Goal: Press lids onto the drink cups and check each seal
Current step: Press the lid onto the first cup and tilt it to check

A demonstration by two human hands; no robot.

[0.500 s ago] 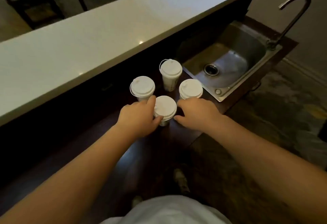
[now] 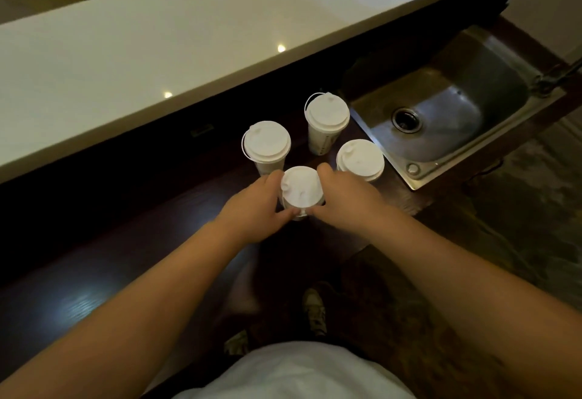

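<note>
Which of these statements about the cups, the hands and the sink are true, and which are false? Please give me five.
1. Four cups stand on the dark counter. True.
2. Both hands hold the nearest cup. True: left hand, right hand.
3. One cup has no lid. False: all four are lidded.
4. The sink lies left of the cups. False: it lies to their right.
5. A cup stands inside the sink. False: none does.

matt white plastic lids (image 2: 301, 187), brushed steel sink (image 2: 453, 134), glossy dark wood counter (image 2: 94, 288).
</note>
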